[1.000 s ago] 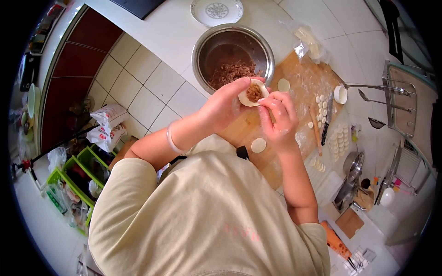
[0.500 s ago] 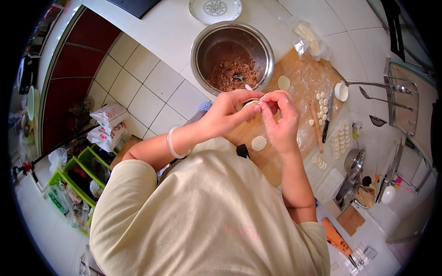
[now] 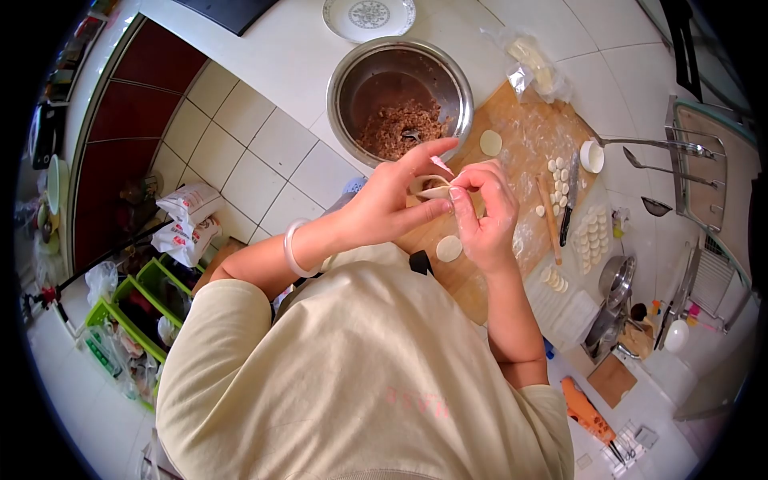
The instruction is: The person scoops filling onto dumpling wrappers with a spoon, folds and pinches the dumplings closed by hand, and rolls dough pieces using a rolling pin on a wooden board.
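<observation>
A partly folded dumpling [image 3: 433, 192] is held up in front of my chest, over the edge of the wooden board [image 3: 472, 276]. My right hand [image 3: 486, 210] pinches its edge between thumb and forefinger. Around its other side is my left hand [image 3: 404, 192], thumb and forefinger spread wide; its other fingers are mostly hidden, so I cannot tell whether they touch the dumpling from below. Just beyond my hands stands a steel bowl [image 3: 340, 100] of minced filling [image 3: 396, 128], with a pink-handled spoon [image 3: 411, 135] in it. Round wrappers [image 3: 450, 249] lie on the floured board.
On the board are a rolling pin [image 3: 550, 220], a knife [image 3: 569, 200] and small dough pieces [image 3: 558, 178]. Finished dumplings [image 3: 593, 236] sit in rows to the right. A bag of dough [image 3: 532, 64] and a patterned plate [image 3: 370, 16] are farther back.
My left thumb and forefinger have come apart from the dumpling's edge, the forefinger lifting away. My right hand keeps its pinch and has shifted slightly down and left.
</observation>
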Action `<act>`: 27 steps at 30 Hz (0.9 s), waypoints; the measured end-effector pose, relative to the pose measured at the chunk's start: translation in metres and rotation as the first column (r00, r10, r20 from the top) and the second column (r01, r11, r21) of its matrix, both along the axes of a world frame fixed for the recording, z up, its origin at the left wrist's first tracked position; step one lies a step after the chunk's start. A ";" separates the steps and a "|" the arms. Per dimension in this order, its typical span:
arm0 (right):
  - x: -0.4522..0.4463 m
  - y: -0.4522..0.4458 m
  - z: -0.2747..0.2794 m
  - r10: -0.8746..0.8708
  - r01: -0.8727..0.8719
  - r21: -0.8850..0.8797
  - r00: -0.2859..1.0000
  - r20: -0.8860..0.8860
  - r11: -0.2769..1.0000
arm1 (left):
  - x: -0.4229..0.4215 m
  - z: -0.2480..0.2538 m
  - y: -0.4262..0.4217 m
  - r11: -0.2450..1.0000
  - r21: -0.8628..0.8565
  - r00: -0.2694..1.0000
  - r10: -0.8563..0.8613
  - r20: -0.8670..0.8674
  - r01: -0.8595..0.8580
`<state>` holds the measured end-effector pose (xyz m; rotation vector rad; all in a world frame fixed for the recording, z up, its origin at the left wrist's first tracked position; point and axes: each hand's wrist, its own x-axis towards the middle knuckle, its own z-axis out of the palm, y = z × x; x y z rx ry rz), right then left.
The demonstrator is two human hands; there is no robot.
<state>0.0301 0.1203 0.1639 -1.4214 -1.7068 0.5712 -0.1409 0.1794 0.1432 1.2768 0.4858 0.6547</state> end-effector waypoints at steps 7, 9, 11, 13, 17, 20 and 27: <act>-0.001 0.006 0.017 -0.030 0.030 0.010 0.999 0.013 1.000 | 0.001 0.007 0.003 0.980 0.178 0.991 0.103 -0.085 -0.086; 0.000 0.007 0.016 0.017 -0.024 0.071 0.995 0.098 0.997 | 0.002 0.009 0.004 0.976 0.199 0.989 0.111 -0.101 -0.089; -0.001 0.008 0.016 0.005 -0.025 0.126 0.988 0.156 0.992 | 0.002 0.010 0.005 0.971 0.221 0.985 0.124 -0.117 -0.096; -0.002 0.007 0.013 0.007 -0.041 0.169 0.980 0.197 0.985 | 0.002 0.011 0.005 0.976 0.199 0.986 0.112 -0.126 -0.085; -0.003 0.007 0.005 -0.048 -0.041 0.302 0.959 0.279 0.952 | 0.004 0.003 0.004 0.984 0.145 0.987 0.120 -0.109 -0.103; -0.002 0.009 0.007 -0.024 -0.028 0.249 0.979 0.203 0.968 | 0.002 0.004 0.004 0.992 0.092 0.988 0.101 -0.118 -0.090; -0.005 0.015 0.013 0.050 -0.097 0.184 0.968 0.245 0.978 | 0.004 0.003 0.005 0.973 0.213 0.984 0.119 -0.130 -0.090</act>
